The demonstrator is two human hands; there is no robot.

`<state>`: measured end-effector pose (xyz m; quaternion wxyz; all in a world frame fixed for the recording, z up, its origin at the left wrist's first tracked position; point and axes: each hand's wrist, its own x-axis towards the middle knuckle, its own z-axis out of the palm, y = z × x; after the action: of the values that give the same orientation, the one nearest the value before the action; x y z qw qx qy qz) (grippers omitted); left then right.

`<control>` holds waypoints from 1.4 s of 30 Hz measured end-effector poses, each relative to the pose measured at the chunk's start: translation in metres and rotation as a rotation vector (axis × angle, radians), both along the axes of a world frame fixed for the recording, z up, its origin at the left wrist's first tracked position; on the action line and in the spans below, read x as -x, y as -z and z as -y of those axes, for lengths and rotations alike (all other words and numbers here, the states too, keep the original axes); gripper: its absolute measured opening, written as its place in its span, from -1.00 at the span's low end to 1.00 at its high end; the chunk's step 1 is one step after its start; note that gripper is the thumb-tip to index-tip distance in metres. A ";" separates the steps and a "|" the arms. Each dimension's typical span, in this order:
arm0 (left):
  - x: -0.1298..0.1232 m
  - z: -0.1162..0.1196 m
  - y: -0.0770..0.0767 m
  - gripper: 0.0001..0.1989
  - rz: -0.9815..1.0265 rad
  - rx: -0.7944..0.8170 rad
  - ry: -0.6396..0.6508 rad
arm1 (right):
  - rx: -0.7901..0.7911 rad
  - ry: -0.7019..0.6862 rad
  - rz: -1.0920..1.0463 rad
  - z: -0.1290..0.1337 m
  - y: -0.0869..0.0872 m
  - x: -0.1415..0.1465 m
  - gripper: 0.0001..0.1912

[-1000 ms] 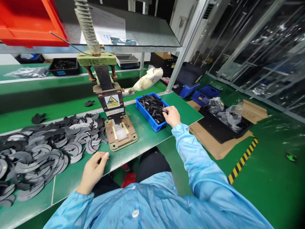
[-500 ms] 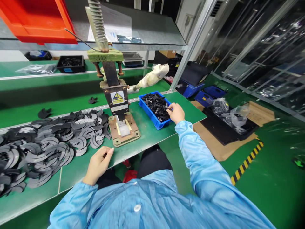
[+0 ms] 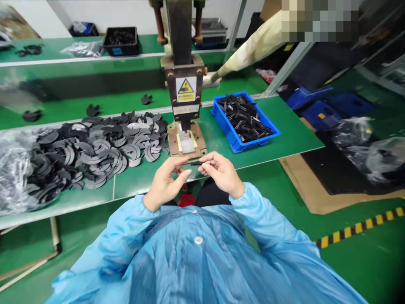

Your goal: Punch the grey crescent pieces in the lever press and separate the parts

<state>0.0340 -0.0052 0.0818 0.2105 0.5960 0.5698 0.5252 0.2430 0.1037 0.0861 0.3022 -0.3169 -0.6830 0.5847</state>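
Note:
My right hand [image 3: 222, 172] pinches a small, thin black part [image 3: 195, 164] in front of the hand press [image 3: 186, 90]. My left hand [image 3: 167, 180] faces it from the other side, thumb and forefinger apart, with nothing visibly gripped. Its forefinger comes close to the part's left end; whether they touch I cannot tell. Behind both hands is the press's base plate [image 3: 200, 143], with a pale block [image 3: 187, 145] in its middle. To the right stands a blue bin [image 3: 239, 145] full of similar small black pieces.
Curved dark grey pieces [image 3: 104, 147] lie heaped left of the press, beside a clear plastic bag [image 3: 14, 173]. The press's wrapped lever [image 3: 253, 44] juts out to the right. A black bin [image 3: 122, 50] stands on the back shelf.
My right hand has moved from the blue bin to the front of the press, carrying a small black part. My left hand has risen beside it, its fingers spreading. The view has shifted.

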 end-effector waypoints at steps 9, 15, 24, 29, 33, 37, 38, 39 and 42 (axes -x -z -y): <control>0.000 0.014 0.012 -0.85 -0.044 -0.007 0.031 | 0.244 -0.121 -0.109 0.019 0.018 0.017 -0.54; 0.001 0.020 0.015 -0.84 -0.029 -0.021 0.035 | 0.256 -0.144 -0.114 0.021 0.021 0.016 -0.56; 0.000 0.025 0.009 -0.83 0.023 -0.014 0.047 | 0.227 -0.169 -0.103 0.024 0.026 0.017 -0.57; 0.002 0.023 0.012 -0.83 0.355 0.235 0.136 | 0.127 -0.194 -0.044 0.020 0.019 0.017 -0.63; 0.008 0.015 0.014 -0.67 0.671 0.486 0.271 | -0.038 -0.259 0.022 0.014 0.005 0.018 -0.73; 0.013 0.002 0.016 -0.55 0.740 0.534 0.355 | -0.311 -0.352 0.099 0.005 -0.011 0.018 -0.71; 0.016 -0.004 0.017 -0.55 0.726 0.504 0.346 | -0.359 -0.337 0.110 0.000 -0.015 0.017 -0.70; 0.019 -0.012 0.019 -0.54 0.700 0.456 0.314 | -0.405 -0.297 0.115 -0.007 -0.021 0.015 -0.70; 0.035 -0.044 0.025 -0.52 0.585 0.246 0.111 | -0.524 -0.033 0.041 -0.038 -0.043 0.006 -0.70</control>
<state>-0.0006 0.0391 0.0569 0.4643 0.4198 0.5110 0.5891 0.2374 0.1420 0.1293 0.3506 -0.2284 -0.8220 0.3863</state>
